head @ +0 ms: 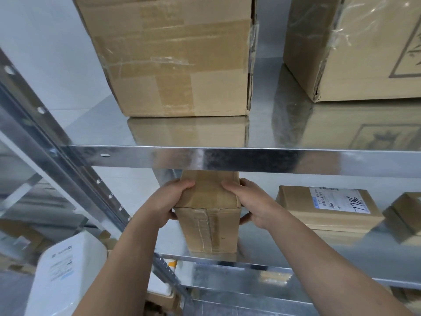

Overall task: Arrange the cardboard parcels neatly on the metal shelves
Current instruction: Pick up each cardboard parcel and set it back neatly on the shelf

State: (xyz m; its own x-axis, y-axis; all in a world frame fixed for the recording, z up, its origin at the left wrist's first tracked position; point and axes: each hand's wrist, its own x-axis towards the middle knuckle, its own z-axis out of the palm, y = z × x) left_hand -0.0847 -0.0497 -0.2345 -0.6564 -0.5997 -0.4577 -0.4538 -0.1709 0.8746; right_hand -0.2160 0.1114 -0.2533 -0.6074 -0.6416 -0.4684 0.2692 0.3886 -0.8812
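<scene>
While our left hand (173, 201) and right hand (252, 201) grip the sides of a narrow cardboard parcel (209, 226) at six o'clock on the lower shelf (284, 247), we should push it straight back, square with the labelled parcel (328, 208) at three o'clock.

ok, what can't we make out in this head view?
Head view:
held parcel: far end hidden behind the upper shelf rail.
labelled parcel: label's small print too small to read.
small box: cut off by the right edge.
large taped box: top cut off by the top edge.
white package: label text blurred.
</scene>
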